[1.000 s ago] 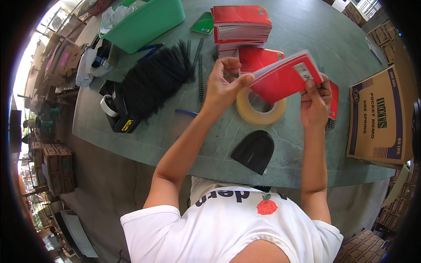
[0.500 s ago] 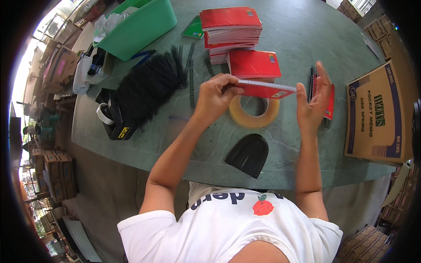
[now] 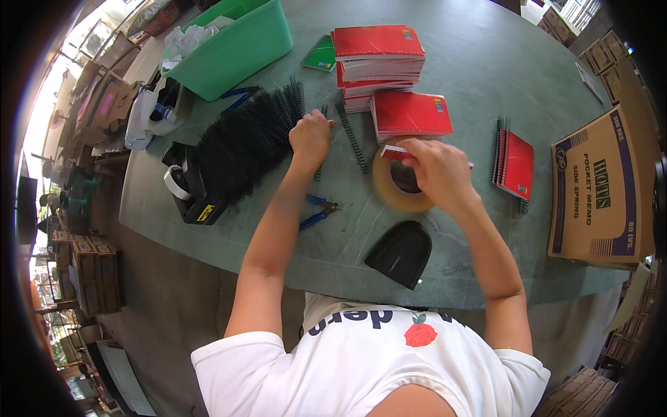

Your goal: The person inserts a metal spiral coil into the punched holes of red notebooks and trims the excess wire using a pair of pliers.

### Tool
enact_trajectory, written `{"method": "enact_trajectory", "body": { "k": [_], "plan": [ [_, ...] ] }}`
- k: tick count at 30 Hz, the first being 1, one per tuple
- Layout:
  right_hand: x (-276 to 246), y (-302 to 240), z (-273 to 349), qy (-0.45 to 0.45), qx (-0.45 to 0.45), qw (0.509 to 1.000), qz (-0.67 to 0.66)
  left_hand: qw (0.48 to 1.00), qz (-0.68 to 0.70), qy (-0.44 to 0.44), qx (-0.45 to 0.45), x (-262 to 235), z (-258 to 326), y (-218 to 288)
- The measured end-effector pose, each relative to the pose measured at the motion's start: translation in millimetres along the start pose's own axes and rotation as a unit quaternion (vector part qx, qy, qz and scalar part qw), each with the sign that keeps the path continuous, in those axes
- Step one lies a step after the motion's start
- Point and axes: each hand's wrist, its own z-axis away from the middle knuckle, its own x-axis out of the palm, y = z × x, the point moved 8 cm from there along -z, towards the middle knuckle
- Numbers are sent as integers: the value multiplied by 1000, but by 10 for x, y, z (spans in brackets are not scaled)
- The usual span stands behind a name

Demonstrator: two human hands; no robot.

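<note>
My left hand (image 3: 310, 137) reaches out over a loose black spiral coil (image 3: 321, 149) lying next to the big pile of black spiral coils (image 3: 243, 146), fingers closed on it. My right hand (image 3: 439, 171) holds a small red-covered notepad (image 3: 394, 150) flat on top of a roll of tan packing tape (image 3: 393, 194). Just beyond lies a red notebook (image 3: 410, 113), and behind it a tall stack of red notebooks (image 3: 377, 62).
Blue-handled pliers (image 3: 316, 210) lie by my left forearm. A black scoop-shaped piece (image 3: 401, 253) sits near the table edge. Bound red pads (image 3: 514, 163) and a cardboard box (image 3: 601, 191) are at right. A green bin (image 3: 233, 48) and tape dispenser (image 3: 187, 191) stand at left.
My hands have come apart from the red notepad held up between them. The left hand has moved out to the coils, and the right has brought the notepad down onto the tape roll.
</note>
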Motion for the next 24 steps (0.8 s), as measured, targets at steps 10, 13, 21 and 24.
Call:
{"method": "enact_trajectory", "body": {
  "k": [10, 13, 21, 24],
  "plan": [
    [153, 50, -144, -85, 4, 995, 50, 806, 565, -171, -43, -645, 578, 178],
    [65, -63, -155, -60, 0, 998, -7, 739, 655, -154, 36, -676, 709, 238],
    [3, -71, -117, 31, 5, 991, -130, 689, 700, -148, 115, -746, 869, 441],
    [24, -114, -141, -18, 21, 992, -127, 704, 686, -156, 93, -772, 906, 486]
  ]
}}
